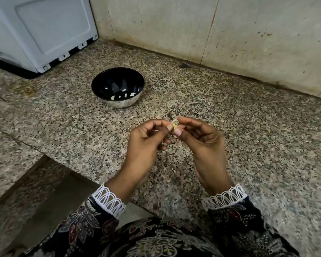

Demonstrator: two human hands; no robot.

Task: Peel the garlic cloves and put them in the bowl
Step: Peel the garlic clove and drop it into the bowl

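A small pale garlic clove is pinched between the fingertips of both hands above the granite counter. My left hand holds it from the left with thumb and curled fingers. My right hand pinches it from the right, its thumbnail against the clove. A bit of papery skin sticks up at the clove's top. A steel bowl with a dark inside stands farther back and to the left. Several peeled white cloves lie in its bottom.
The speckled granite counter runs to a stained tiled wall at the back. A white appliance stands at the back left corner. The counter's front edge drops to a lower ledge at the left. Small peel scraps lie just beyond my hands.
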